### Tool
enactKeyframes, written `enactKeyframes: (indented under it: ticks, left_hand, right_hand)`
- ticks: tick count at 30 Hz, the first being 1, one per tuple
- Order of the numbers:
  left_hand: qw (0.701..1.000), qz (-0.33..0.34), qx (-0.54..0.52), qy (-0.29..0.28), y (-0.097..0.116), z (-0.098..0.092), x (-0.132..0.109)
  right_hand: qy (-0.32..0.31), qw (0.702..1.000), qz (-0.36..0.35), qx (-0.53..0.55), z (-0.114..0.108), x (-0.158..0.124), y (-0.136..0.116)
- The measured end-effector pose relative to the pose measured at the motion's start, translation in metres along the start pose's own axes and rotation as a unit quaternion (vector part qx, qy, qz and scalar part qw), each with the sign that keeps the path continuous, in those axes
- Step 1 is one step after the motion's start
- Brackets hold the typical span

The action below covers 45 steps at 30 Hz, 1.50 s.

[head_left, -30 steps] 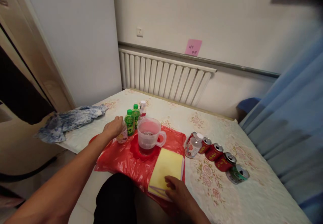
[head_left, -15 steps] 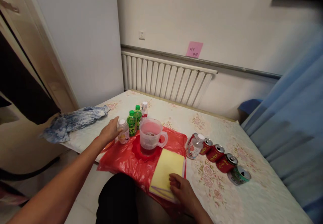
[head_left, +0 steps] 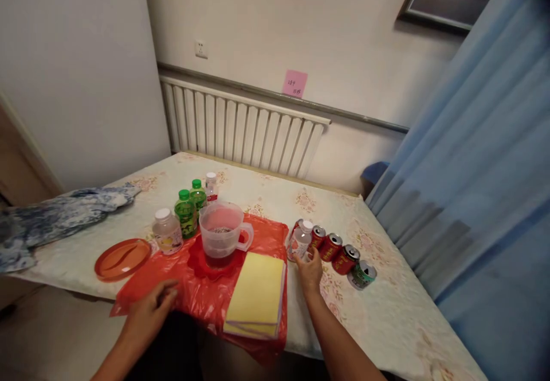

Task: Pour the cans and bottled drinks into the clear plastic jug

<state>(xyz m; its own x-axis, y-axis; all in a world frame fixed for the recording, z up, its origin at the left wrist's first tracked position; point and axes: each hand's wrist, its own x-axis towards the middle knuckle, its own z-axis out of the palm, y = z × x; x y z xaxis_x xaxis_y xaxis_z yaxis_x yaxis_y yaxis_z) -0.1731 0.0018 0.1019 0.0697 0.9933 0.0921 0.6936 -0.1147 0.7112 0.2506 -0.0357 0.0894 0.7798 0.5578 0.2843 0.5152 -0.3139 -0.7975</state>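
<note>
My right hand has its thumb and fingers around the lower part of a clear plastic bottle with a white cap, which stands upright by the cans. Over the red plastic bag hovers my left hand, holding nothing, its fingers loosely bent and the thumb apart. A yellow notepad lies on the bag between my hands. Behind it, a clear measuring jug with some liquid sits in a red scalloped dish. Another white-capped bottle stands left of the jug.
Two green bottles and a small white-capped bottle stand behind the jug. Several red cans and a green can line up at right. An orange lid and blue-white cloth lie left on the floral tablecloth.
My left hand has left the white-capped bottle at left and drawn back toward me. My right hand has moved from the notepad to the right-hand bottle and gripped it. The view has turned right.
</note>
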Motion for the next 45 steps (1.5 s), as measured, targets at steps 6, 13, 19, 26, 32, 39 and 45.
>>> enactKeyframes:
  ticks: [6,13,19,26,32,39,45]
  left_hand:
    - [0.987,-0.038,-0.123,-0.095,0.007,0.033,-0.039]
    - [0.985,-0.027,-0.126,-0.115,0.030,0.048,-0.051]
    - [0.978,0.050,-0.128,-0.158,0.070,0.054,-0.047]
    - [0.966,0.179,-0.138,-0.126,0.152,0.054,-0.043]
    - [0.940,0.313,-0.108,-0.086,0.196,0.041,-0.037]
    - [0.921,0.368,-0.038,-0.120,0.204,0.012,-0.041]
    - [0.951,0.237,-0.186,-0.074,0.189,-0.001,-0.041]
  right_hand:
    - [0.047,0.998,0.031,-0.033,0.030,0.017,-0.009]
    - [0.065,0.997,0.022,-0.038,0.043,0.020,-0.015]
    - [0.024,0.998,-0.054,-0.005,0.015,0.005,-0.020]
    - [-0.164,0.963,-0.203,0.063,-0.043,-0.034,-0.044]
    - [-0.275,0.910,-0.290,0.108,-0.076,-0.066,-0.073]
    - [-0.325,0.888,-0.309,0.103,-0.080,-0.077,-0.082]
    - [-0.316,0.887,-0.320,0.103,-0.075,-0.068,-0.095]
